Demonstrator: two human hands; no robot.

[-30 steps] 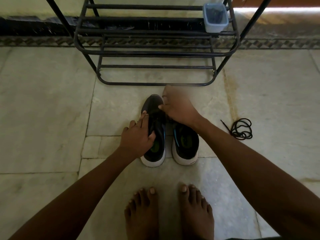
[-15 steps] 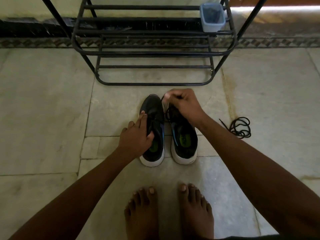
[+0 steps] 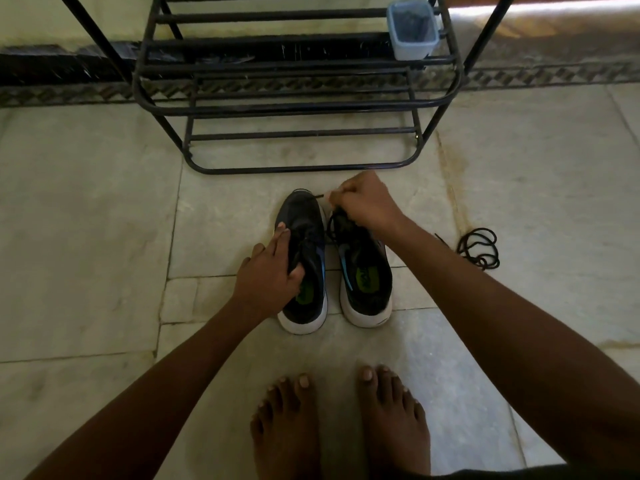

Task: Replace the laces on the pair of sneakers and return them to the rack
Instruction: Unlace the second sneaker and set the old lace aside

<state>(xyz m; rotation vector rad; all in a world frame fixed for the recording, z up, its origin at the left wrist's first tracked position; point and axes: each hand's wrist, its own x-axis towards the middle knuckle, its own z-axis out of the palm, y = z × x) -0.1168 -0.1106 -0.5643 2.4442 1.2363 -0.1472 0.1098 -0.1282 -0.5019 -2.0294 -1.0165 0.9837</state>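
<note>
At the centre of the frame I am pinning the left sneaker (image 3: 304, 261) with my left hand (image 3: 268, 271) while my right hand (image 3: 363, 204) is pinching the lace (image 3: 333, 225) on the right sneaker (image 3: 365, 282), and I am risking dragging that unheld shoe if it snags.

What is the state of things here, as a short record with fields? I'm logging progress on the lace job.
left hand: grips the left sneaker at its opening
right hand: pinches a black lace end above the right sneaker
sneakers: side by side on the floor, before the rack
loose lace: coiled on the floor, right of the sneakers
rack: black metal, holds a small plastic container
</note>
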